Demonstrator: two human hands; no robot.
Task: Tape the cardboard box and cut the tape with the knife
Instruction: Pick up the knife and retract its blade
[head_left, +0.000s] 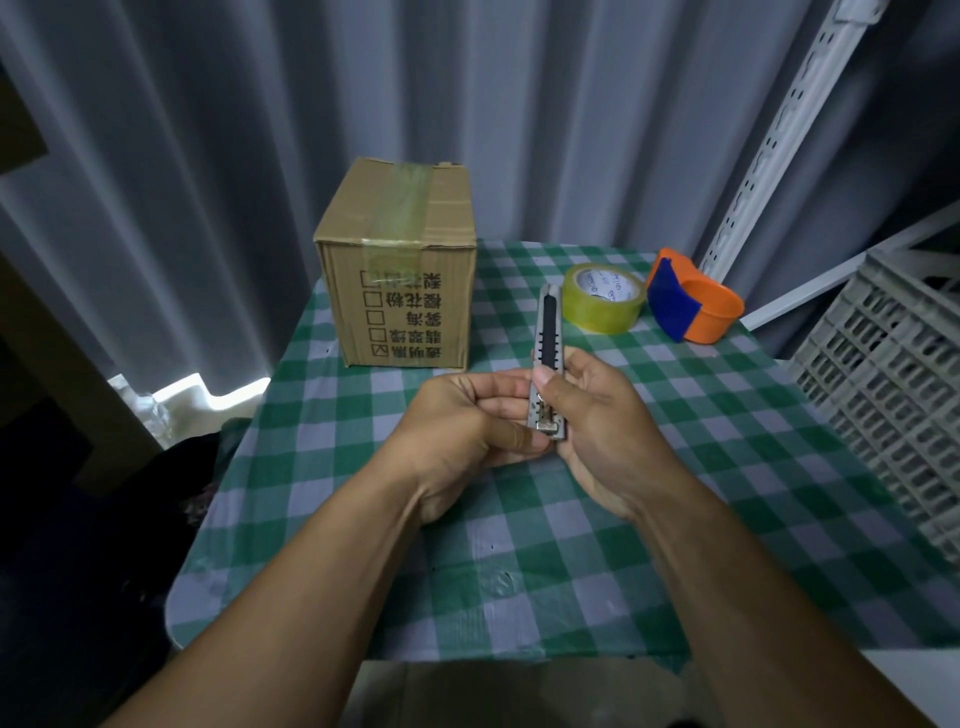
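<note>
A cardboard box (400, 280) stands at the far left of the table, with a strip of clear tape along its top seam and down its front face. A grey utility knife (548, 348) is held upright over the table's middle, its tip pointing away from me. My right hand (602, 431) grips its lower half, thumb on the slider. My left hand (462, 431) is curled against the knife's butt end. No blade shows at the tip. A roll of clear yellowish tape (605, 299) lies beyond the knife, to the right of the box.
An orange and blue tape dispenser (693, 299) sits right of the roll. A green checked cloth (519, 545) covers the table. A grey plastic crate (893, 395) stands at the right edge, a white slotted rail (769, 145) leans behind it, and curtains hang at the back.
</note>
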